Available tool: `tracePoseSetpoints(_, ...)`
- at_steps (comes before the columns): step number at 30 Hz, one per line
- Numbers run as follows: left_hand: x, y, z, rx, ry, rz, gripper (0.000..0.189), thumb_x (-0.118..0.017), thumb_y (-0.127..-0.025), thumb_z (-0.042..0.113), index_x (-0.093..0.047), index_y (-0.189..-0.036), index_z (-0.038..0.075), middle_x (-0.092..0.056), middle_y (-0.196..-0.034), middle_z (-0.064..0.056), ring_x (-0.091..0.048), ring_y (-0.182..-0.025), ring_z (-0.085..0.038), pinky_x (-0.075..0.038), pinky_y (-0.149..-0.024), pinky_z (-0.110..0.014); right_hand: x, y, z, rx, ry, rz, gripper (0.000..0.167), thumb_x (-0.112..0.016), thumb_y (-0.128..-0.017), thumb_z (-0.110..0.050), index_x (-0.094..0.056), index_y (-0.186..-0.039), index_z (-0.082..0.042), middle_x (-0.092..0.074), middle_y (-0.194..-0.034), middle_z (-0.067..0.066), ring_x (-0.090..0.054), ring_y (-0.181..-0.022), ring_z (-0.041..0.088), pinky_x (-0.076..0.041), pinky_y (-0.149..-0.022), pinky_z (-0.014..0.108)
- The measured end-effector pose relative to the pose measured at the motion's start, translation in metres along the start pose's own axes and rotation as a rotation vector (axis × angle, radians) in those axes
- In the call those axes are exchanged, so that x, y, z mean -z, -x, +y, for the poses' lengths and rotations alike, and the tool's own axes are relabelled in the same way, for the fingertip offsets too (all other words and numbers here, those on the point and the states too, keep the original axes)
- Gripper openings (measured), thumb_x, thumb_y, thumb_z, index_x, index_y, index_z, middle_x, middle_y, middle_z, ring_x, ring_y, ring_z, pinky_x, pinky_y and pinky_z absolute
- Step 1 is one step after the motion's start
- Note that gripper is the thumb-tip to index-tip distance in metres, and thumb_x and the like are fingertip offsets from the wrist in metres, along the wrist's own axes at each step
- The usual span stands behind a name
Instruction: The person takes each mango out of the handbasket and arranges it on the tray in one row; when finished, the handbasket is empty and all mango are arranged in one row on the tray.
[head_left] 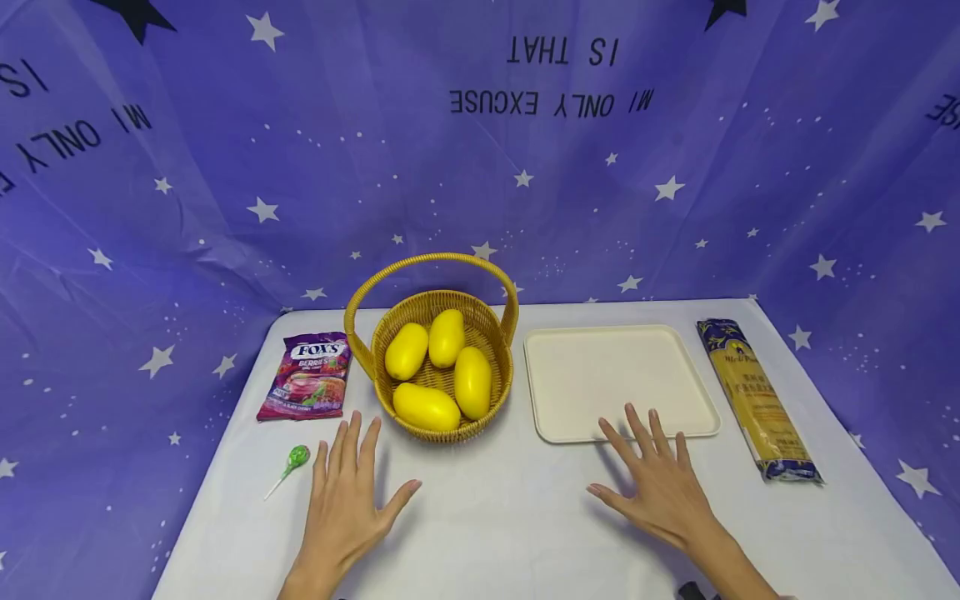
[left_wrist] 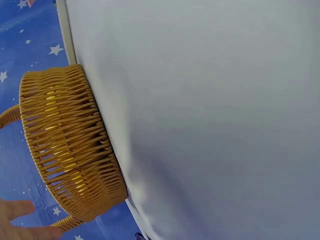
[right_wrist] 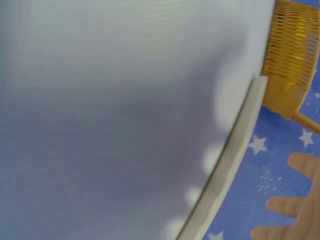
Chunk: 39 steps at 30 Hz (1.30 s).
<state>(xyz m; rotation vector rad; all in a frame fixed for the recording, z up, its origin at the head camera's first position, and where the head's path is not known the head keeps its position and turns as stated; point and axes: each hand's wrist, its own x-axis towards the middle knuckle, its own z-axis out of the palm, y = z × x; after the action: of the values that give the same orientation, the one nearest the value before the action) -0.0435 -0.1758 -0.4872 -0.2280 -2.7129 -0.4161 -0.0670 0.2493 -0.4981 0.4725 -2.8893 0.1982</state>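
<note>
My left hand (head_left: 347, 492) hovers palm down over the white table, fingers spread, holding nothing. It is nearest to a green-wrapped lollipop (head_left: 297, 457) on its left and a wicker basket (head_left: 442, 429) ahead of it. Inside the basket lie several smooth yellow mango-like fruits (head_left: 426, 407), and its handle stands upright. With fingers also spread, my right hand (head_left: 660, 487) is held over the table, its fingertips overlapping the near edge of a cream tray (head_left: 615, 375) in the head view. In the left wrist view, the basket (left_wrist: 75, 145) shows from its side; in the right wrist view, the tray's rim (right_wrist: 225, 165) does.
A purple bag of Fox's Berries candy (head_left: 309, 379) lies left of the basket, above the lollipop. On the far right is a long yellow and blue packet of pasta (head_left: 759, 400). A purple-blue cloth with stars (head_left: 480, 167) hangs behind the white tablecloth (head_left: 495, 525).
</note>
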Motion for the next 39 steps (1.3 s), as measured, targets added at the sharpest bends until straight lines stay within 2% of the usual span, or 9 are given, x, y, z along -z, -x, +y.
tracePoseSetpoints(4,-0.003,-0.011,0.000,0.035,0.131,0.035,0.102,-0.072,-0.078,0.060,-0.030,-0.153,0.005,-0.032,-0.154,-0.025,-0.038,-0.137,-0.043,-0.035,-0.107,-0.064,0.007,-0.021,-0.017,0.040,-0.078,0.033,0.092,-0.064,-0.077,-0.072,-0.034,-0.153,-0.029,-0.026,-0.160,0.015,-0.025,-0.144,0.046,-0.029,-0.109,0.070)
tracePoseSetpoints(8,-0.008,-0.024,-0.001,0.071,0.266,0.046,0.106,-0.077,-0.077,0.052,-0.022,-0.156,0.009,-0.030,-0.156,-0.023,-0.037,-0.138,-0.042,-0.038,-0.106,-0.063,0.017,-0.046,-0.039,0.096,-0.194,0.091,0.090,-0.071,-0.077,-0.063,-0.038,-0.152,-0.026,-0.030,-0.159,0.014,-0.031,-0.143,0.042,-0.037,-0.109,0.062)
tracePoseSetpoints(11,-0.013,-0.032,-0.002,0.102,0.347,0.040,0.110,-0.080,-0.076,0.049,-0.017,-0.157,0.009,-0.027,-0.157,-0.022,-0.033,-0.141,-0.042,-0.035,-0.109,-0.064,0.023,-0.066,-0.058,0.149,-0.276,0.123,0.087,-0.075,-0.078,-0.056,-0.040,-0.150,-0.024,-0.032,-0.158,0.012,-0.036,-0.141,0.038,-0.047,-0.102,0.058)
tracePoseSetpoints(15,-0.022,-0.042,-0.003,0.132,0.444,0.036,0.113,-0.083,-0.074,0.047,-0.017,-0.156,0.004,-0.025,-0.157,-0.021,-0.030,-0.143,-0.040,-0.033,-0.113,-0.062,0.025,-0.094,-0.080,0.212,-0.338,0.130,0.084,-0.077,-0.079,-0.052,-0.042,-0.149,-0.023,-0.033,-0.157,0.012,-0.042,-0.137,0.035,-0.058,-0.085,0.054)
tracePoseSetpoints(20,-0.034,-0.049,-0.006,0.139,0.511,0.069,0.114,-0.087,-0.071,0.042,-0.019,-0.154,0.001,-0.030,-0.153,-0.021,-0.037,-0.138,-0.037,-0.037,-0.112,-0.057,0.020,-0.126,-0.102,0.246,-0.382,0.066,0.080,-0.078,-0.079,-0.049,-0.043,-0.147,-0.023,-0.032,-0.157,0.013,-0.045,-0.134,0.036,-0.060,-0.078,0.049)
tracePoseSetpoints(25,-0.043,-0.051,-0.008,0.132,0.516,0.128,0.116,-0.090,-0.067,0.039,-0.023,-0.153,0.001,-0.040,-0.139,-0.024,-0.049,-0.123,-0.037,-0.047,-0.102,-0.053,0.012,-0.152,-0.120,0.268,-0.420,-0.022,0.077,-0.079,-0.080,-0.046,-0.045,-0.145,-0.021,-0.033,-0.156,0.013,-0.043,-0.136,0.034,-0.057,-0.089,0.051)
tracePoseSetpoints(27,-0.046,-0.052,-0.009,0.126,0.522,0.141,0.116,-0.091,-0.065,0.039,-0.024,-0.152,0.001,-0.040,-0.139,-0.023,-0.049,-0.122,-0.036,-0.047,-0.101,-0.052,0.008,-0.161,-0.125,0.268,-0.421,-0.049,0.076,-0.078,-0.080,-0.046,-0.046,-0.144,-0.021,-0.033,-0.155,0.012,-0.044,-0.135,0.033,-0.056,-0.092,0.052)
tracePoseSetpoints(33,-0.057,-0.051,-0.013,0.126,0.559,0.153,0.112,-0.092,-0.065,0.034,-0.028,-0.150,0.000,-0.039,-0.144,-0.021,-0.049,-0.123,-0.030,-0.049,-0.098,-0.049,-0.004,-0.179,-0.134,0.250,-0.384,-0.089,0.077,-0.079,-0.078,-0.050,-0.048,-0.142,-0.020,-0.036,-0.153,0.012,-0.047,-0.130,0.032,-0.056,-0.090,0.049)
tracePoseSetpoints(39,-0.064,-0.048,-0.015,0.146,0.622,0.159,0.112,-0.093,-0.064,0.029,-0.027,-0.151,0.004,-0.040,-0.144,-0.018,-0.049,-0.123,-0.026,-0.051,-0.096,-0.045,-0.010,-0.190,-0.135,0.220,-0.339,-0.173,0.084,-0.083,-0.073,-0.051,-0.047,-0.143,-0.022,-0.032,-0.154,0.017,-0.046,-0.131,0.037,-0.057,-0.086,0.051)
